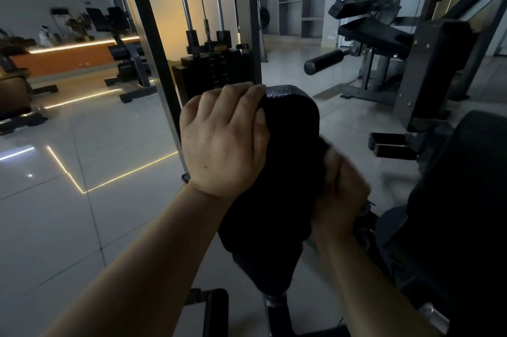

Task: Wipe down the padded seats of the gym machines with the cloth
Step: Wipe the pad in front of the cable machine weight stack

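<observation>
Head view: left hand (223,141) grip curled over upright padded roller (285,172); right hand (340,191) blurred, grip unclear.

Two bare forearms enter from the lower edge, with no sleeve, glove, watch or ring visible on either. The left hand (223,141) is sharply rendered, showing knuckles, short nails and a small dark mole near the wrist. The right hand (340,191) appears blurred and in shadow.
</observation>
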`<state>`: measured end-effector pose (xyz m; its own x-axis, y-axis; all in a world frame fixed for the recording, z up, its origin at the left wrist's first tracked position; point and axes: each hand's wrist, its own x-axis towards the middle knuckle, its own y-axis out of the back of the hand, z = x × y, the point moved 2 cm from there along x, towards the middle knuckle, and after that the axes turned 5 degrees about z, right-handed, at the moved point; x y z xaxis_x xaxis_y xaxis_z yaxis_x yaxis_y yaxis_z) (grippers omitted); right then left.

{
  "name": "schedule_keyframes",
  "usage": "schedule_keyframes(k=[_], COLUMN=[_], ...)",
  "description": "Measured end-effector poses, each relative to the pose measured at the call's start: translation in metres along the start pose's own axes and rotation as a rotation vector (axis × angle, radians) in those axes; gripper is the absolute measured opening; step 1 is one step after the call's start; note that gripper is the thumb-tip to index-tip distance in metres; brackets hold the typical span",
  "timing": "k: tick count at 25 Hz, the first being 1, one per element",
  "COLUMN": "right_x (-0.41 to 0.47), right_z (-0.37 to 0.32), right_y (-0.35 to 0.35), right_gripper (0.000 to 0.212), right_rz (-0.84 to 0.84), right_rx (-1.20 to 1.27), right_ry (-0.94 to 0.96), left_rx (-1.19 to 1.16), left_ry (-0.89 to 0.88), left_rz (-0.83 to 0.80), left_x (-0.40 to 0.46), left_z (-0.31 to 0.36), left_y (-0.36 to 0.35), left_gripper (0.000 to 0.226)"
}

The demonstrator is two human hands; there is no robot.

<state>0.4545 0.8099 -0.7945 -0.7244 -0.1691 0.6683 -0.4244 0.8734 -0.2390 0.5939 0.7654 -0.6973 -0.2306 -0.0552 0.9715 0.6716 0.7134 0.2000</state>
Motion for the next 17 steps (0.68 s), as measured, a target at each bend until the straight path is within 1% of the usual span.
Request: schedule_keyframes(k=[1,2,4,5,7,10,14,17], right_x=[0.018,0.031,0.032,0.025,0.001,-0.032,-0.086,-0.089], right_z=[-0.016,-0.03,-0.044,-0.043,-0.028,0.008,0.035,0.039], right_y=[-0.009,-0.019,-0.032,-0.032,-0.021,-0.002,0.015,0.025], right_gripper=[0.035,0.038,0.05,0.055,0.06,0.059,0.057,0.061], right_rz=[0.035,0.03,-0.057,-0.095,-0.124,-0.097,-0.126,-0.156], right_rx=[0.069,0.113,0.04,-0.016,-0.05,-0.117,-0.24,-0.26], right_ry=[0.072,0.11,0.117,0.134,0.159,0.115,0.075,0.016], left_rx=[-0.003,-0.002,0.009,0.016,0.003,0.001,-0.004,-0.038], left_ry=[-0.005,-0.009,-0.011,-0.011,-0.006,0.016,0.034,0.034], left_rz=[-0.002,-0.003,-0.002,0.0,-0.004,0.003,0.001,-0.006], left_x=[0.0,0.0,0.0,0.0,-0.001,0.0,0.0,0.001], left_z=[-0.001,-0.002,-0.003,-0.002,-0.001,0.0,0.001,0.0], left_y=[-0.001,-0.001,-0.002,-0.002,-0.003,-0.003,-0.001,0.0], left_gripper=[0.039,0.039,0.039,0.039,0.04,0.04,0.038,0.039])
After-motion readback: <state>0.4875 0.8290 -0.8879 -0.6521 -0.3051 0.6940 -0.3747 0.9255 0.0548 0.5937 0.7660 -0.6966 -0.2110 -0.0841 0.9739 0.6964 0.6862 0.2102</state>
